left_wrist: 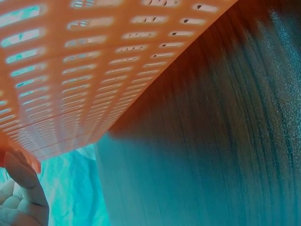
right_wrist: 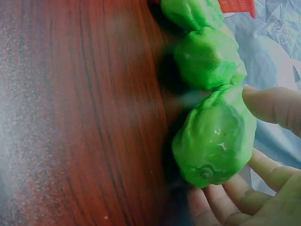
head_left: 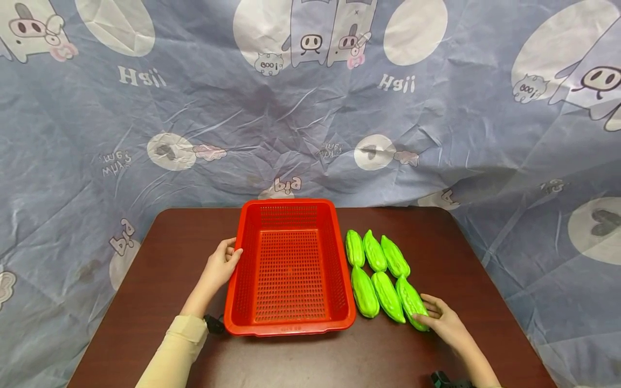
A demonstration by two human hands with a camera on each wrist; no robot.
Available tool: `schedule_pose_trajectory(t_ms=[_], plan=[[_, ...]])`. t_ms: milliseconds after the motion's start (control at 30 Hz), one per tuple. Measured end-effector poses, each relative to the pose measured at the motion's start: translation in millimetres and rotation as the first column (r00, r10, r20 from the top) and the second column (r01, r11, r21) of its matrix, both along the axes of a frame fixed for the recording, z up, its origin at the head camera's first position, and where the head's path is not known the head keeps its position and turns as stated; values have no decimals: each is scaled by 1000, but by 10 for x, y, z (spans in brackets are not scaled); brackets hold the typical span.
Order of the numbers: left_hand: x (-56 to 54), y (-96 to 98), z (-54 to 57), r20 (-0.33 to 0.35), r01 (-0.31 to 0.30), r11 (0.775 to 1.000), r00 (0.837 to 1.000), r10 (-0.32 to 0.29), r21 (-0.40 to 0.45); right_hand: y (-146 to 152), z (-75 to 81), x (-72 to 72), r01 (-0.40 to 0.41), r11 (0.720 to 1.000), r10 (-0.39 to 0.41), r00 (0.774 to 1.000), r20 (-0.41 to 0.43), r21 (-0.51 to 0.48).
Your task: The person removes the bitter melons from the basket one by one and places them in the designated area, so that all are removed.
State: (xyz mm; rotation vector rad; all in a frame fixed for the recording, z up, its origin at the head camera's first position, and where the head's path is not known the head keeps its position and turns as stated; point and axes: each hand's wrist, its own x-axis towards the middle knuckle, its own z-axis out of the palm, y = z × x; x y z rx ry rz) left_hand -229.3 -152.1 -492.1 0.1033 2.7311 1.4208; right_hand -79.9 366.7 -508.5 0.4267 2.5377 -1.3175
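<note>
A red plastic basket (head_left: 291, 327) with slotted sides stands on the table. My left hand (head_left: 223, 262) grips its left rim, seen also at the lower left of the left wrist view. To the basket's right lie several bright green bitter melons (head_left: 388, 293) in two rows. My right hand (head_left: 443, 322) holds the near right bitter melon (head_left: 409, 299), thumb on its upper side and fingers along its outer side. In the right wrist view this bitter melon (right_wrist: 214, 141) shows its blunt stem end, with lumpy skin and its neighbours behind it.
The dark brown wooden table (head_left: 310, 361) ends at a blue-grey printed cloth (head_left: 291, 134) hanging behind and beside it. A black strap (head_left: 214, 324) sits at the left wrist near the basket's corner, and a black device (head_left: 448, 380) at the right wrist.
</note>
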Motion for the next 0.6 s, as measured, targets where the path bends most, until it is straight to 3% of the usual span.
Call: schedule_pose_trajectory(t_ms=[600], plan=[[60,-83,77,5,-49,998,999,49,-50,-43,193,-142,16,1000,-14,993,-121,20]])
